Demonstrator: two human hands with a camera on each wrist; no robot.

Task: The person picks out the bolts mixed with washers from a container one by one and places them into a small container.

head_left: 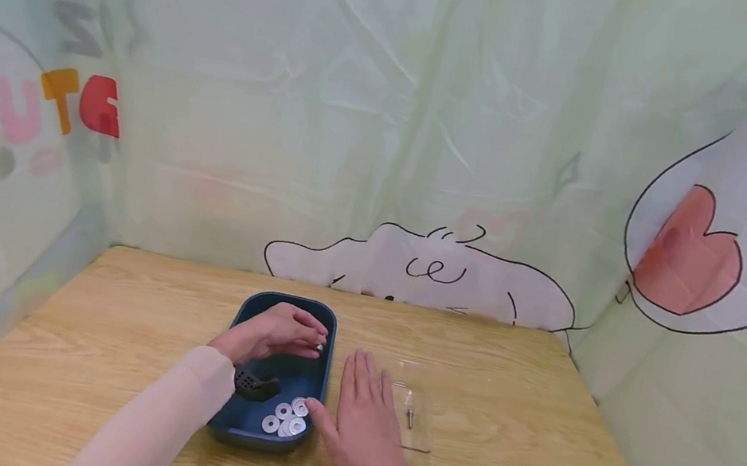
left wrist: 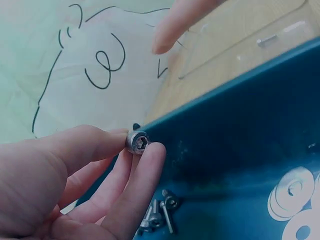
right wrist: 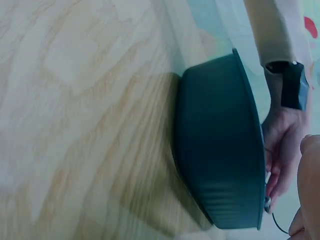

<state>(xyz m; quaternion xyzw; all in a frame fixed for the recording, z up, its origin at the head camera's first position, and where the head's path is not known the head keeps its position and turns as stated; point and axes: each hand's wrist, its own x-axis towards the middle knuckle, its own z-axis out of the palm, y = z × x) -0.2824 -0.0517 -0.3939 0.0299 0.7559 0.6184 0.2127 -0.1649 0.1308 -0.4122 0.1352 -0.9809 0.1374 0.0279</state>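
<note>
My left hand [head_left: 282, 330] pinches a socket head bolt [left wrist: 138, 142] between thumb and fingers, over the far part of a dark blue bin [head_left: 326, 375]. The hex recess in its head faces the left wrist camera. Several more bolts [left wrist: 159, 215] lie on the bin floor below, and flat washers [head_left: 286, 418] are gathered at its near right corner. My right hand [head_left: 368, 425] has its fingers straight, beside the bin's right wall, with the thumb over the rim.
Right of the right hand lies a clear plastic sheet [head_left: 420, 425], with one bolt [head_left: 410, 417] and a thin dark rod [head_left: 417, 450] at it. The black wrist camera mount [head_left: 256, 385] hangs under the left sleeve. A printed curtain [head_left: 252, 126] closes off the table's back and sides.
</note>
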